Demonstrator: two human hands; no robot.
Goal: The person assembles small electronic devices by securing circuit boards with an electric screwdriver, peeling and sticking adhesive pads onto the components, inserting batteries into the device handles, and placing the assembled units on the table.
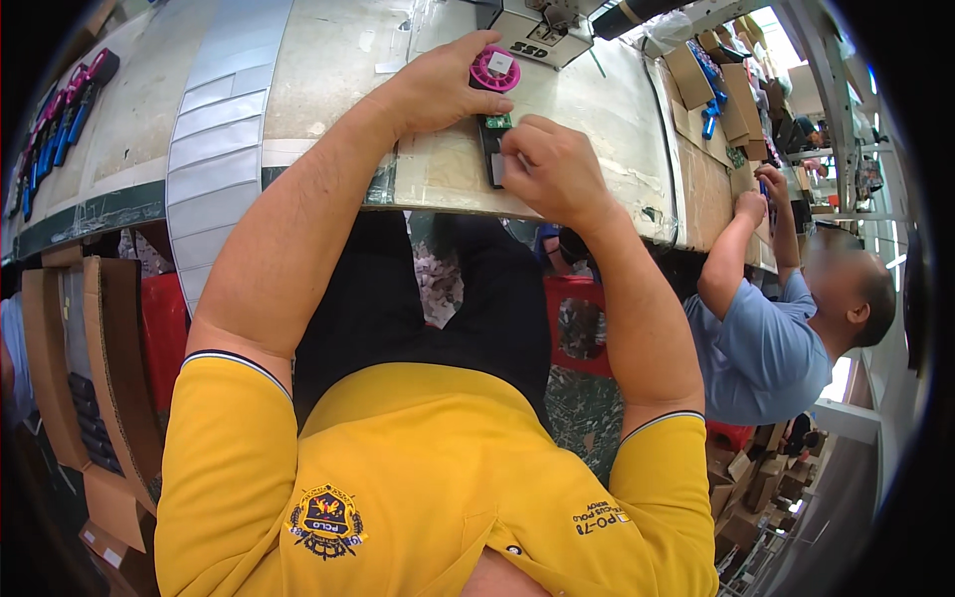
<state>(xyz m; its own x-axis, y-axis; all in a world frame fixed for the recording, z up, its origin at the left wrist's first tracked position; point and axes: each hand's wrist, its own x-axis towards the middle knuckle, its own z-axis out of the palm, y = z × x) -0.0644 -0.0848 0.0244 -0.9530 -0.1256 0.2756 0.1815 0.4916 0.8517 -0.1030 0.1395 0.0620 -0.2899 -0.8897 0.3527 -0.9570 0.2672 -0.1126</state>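
A handheld device with a pink, spoked round head (483, 66) lies on the workbench near its front edge. A small white square sits in the middle of that head. My left hand (445, 82) is curved round the pink head, thumb on its near side, index finger on its far side. Below the head is a small green circuit board (497, 121). The black handle (490, 147) runs from there toward me. My right hand (559, 171) is closed at the handle's right side, its fingertips curled in. What those fingertips pinch is partly hidden.
A machine with a white metal base (537, 40) stands just beyond my hands. A grey segmented strip (214, 139) crosses the bench at left. Farther left lie several blue-and-black devices with pink heads (62, 129). At right, a person in blue (766, 348) works beside cardboard boxes (686, 75).
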